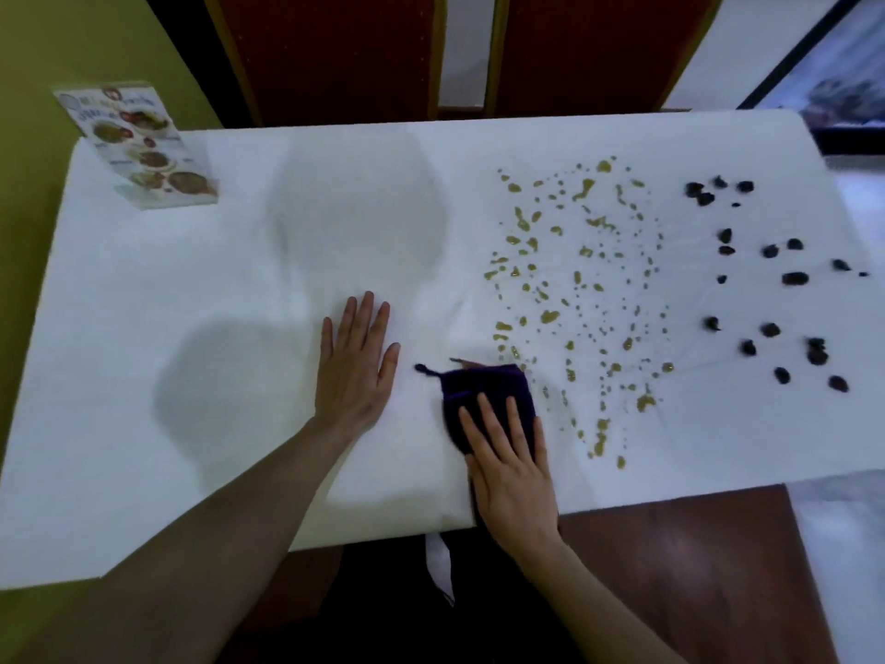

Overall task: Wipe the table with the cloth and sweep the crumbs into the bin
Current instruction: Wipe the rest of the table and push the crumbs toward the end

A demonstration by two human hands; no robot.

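A dark purple cloth [483,390] lies on the white table [191,261] near its front edge. My right hand [510,467] presses flat on the cloth's near part, fingers straight. My left hand [357,361] rests flat on the bare table just left of the cloth, fingers spread. To the right of the cloth spreads a patch of yellowish droplets and smears [579,289]. Further right lie several dark crumbs [771,289]. No bin is in view.
A clear stand with a menu card [143,146] sits at the table's far left corner. Two red chairs [335,55] stand behind the far edge. A brown wooden surface [680,567] shows at the front right, below the white cover.
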